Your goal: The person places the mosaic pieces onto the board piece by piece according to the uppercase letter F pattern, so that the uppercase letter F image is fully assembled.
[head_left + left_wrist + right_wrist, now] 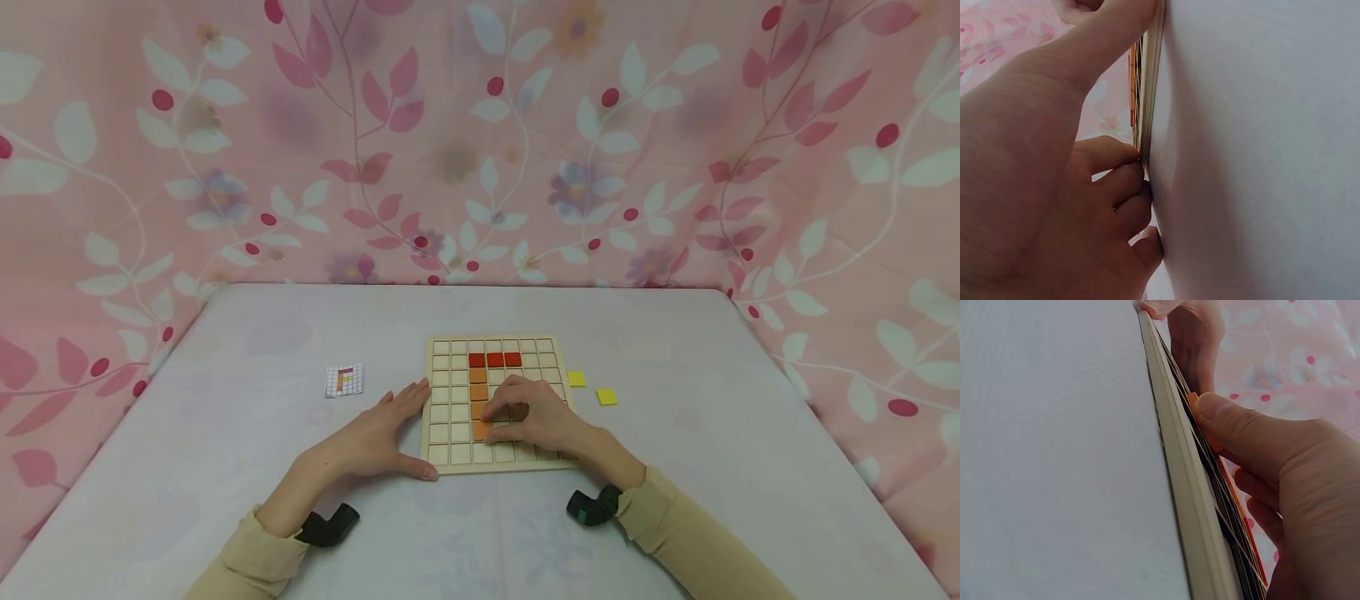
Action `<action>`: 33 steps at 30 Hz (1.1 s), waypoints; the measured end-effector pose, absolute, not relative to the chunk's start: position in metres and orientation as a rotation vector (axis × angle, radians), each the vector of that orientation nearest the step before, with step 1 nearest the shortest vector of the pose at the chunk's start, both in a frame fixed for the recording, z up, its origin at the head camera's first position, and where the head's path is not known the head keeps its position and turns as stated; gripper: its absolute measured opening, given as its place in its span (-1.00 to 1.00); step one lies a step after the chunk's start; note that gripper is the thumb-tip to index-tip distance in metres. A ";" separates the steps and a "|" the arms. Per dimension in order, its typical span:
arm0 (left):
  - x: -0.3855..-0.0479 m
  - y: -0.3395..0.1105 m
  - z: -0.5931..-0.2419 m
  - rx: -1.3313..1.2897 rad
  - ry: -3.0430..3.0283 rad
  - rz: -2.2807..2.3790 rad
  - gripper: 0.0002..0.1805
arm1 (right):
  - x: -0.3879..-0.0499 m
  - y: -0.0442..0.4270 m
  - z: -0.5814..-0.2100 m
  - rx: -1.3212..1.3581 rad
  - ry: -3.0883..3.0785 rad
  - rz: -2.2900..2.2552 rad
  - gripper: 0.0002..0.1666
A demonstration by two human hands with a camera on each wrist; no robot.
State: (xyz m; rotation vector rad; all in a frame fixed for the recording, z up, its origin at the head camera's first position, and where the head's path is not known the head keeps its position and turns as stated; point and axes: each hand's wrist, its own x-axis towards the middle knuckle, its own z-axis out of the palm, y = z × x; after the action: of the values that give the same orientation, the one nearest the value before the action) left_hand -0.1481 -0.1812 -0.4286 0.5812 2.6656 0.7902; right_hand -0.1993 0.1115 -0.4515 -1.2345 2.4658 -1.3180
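Observation:
A wooden grid board [439, 433] lies on the table with raised square cells. Three red tiles [495, 360] form a row near its top, and several orange tiles [478, 392] run down in a column from the leftmost red one. My right hand [538, 417] reaches over the board and pinches the lowest orange tile [480, 431] between thumb and fingers. In the right wrist view, the thumb lies against that tile's edge. My left hand [371, 440] rests along the board's left side, its fingers touching the edge and its thumb by the near corner.
Two yellow tiles [607, 397] lie on the table just right of the board. To its left is a small printed card [344, 380] showing a coloured grid pattern. A pink floral curtain [480, 167] hangs behind the pale table [480, 542].

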 end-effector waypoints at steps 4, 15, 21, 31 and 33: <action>-0.148 -0.181 -0.429 0.587 2.665 0.797 0.35 | -0.200 0.111 -0.453 -1.261 2.454 -1.336 -0.70; -0.147 -0.182 -0.427 0.579 2.665 0.792 0.35 | -0.198 0.111 -0.451 -1.214 2.452 -1.336 -0.72; -0.148 -0.181 -0.428 0.563 2.661 0.789 0.35 | -0.199 0.111 -0.452 -1.210 2.471 -1.324 -0.72; -0.147 -0.182 -0.428 0.556 2.658 0.794 0.36 | -0.199 0.111 -0.452 -1.208 2.480 -1.314 -0.72; -0.148 -0.182 -0.428 0.559 2.659 0.792 0.36 | -0.199 0.111 -0.453 -1.203 2.479 -1.315 -0.71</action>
State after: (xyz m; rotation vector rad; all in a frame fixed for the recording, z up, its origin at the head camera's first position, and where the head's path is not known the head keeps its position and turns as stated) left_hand -0.1476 -0.1816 -0.4279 0.5590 2.6588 0.7919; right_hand -0.1988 0.1107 -0.4526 -1.2029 2.4789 -1.3150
